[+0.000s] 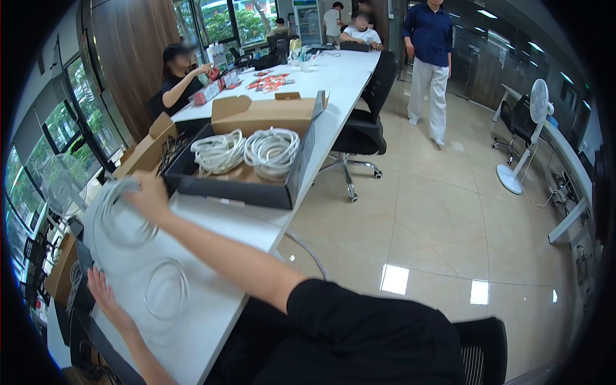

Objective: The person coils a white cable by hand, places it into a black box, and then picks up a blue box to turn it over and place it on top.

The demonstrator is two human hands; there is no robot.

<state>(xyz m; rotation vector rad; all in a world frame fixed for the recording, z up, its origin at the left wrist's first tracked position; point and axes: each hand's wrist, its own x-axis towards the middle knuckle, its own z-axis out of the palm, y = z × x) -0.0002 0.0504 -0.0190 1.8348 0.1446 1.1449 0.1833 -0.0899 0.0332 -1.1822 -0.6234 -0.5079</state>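
Observation:
My right hand [146,197] is closed on a large coiled white cable [106,221], which hangs over the left part of the white table [218,228]. Lower down, my left hand [109,298] has its fingers stretched out and holds nothing; it is near the table's left edge. Between my left hand and my right forearm, a smaller loop of white cable [182,289] lies on the tabletop. Beyond my right hand, a black open box [237,191] with brown cardboard flaps contains two coiled bundles of white cable [273,153], [219,153].
Dark cables [172,151] lie in another cardboard box left of the black one. Open boxes [61,266] stand at the far left. A black office chair [359,131] is beside the table. One person [430,58] stands at right; another [178,80] sits at the table.

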